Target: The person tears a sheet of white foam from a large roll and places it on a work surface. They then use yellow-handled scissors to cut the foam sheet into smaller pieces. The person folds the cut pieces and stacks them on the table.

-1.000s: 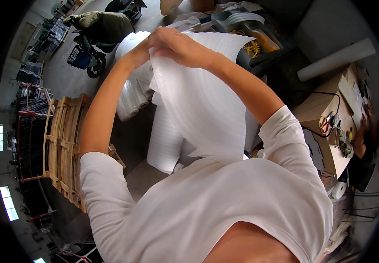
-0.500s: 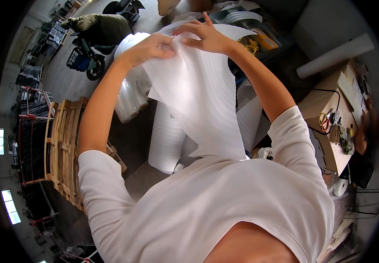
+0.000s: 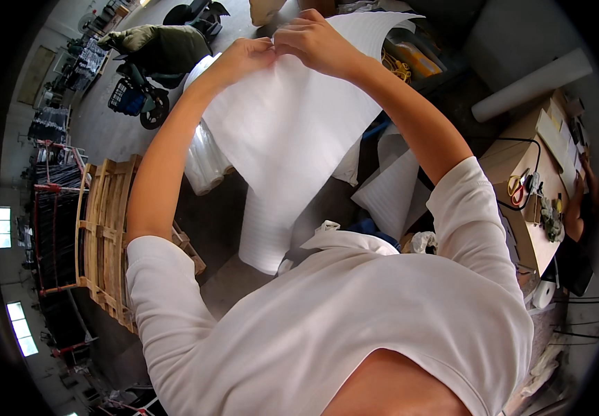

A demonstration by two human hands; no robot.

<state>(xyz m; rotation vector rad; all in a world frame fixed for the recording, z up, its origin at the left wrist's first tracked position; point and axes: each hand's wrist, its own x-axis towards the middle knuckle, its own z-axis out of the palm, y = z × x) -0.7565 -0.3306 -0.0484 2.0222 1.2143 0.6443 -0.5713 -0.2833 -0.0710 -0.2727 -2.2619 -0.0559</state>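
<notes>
Head view: left hand (image 3: 247,58) and right hand (image 3: 319,46) close together at 12 o'clock, fingertips of both pinching the white foam sheet (image 3: 289,132), which drapes toward centre (clear rolls (image 3: 204,163) near it at 10). Wooden pallet (image 3: 107,236) at 9, brown surface (image 3: 509,163) at 3.

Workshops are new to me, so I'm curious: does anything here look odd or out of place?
Perhaps the scooter draped with a green cover, upper left: a vehicle parked indoors seems unusual. The white sheet held by the left hand and right hand shows no obvious tear.
</notes>
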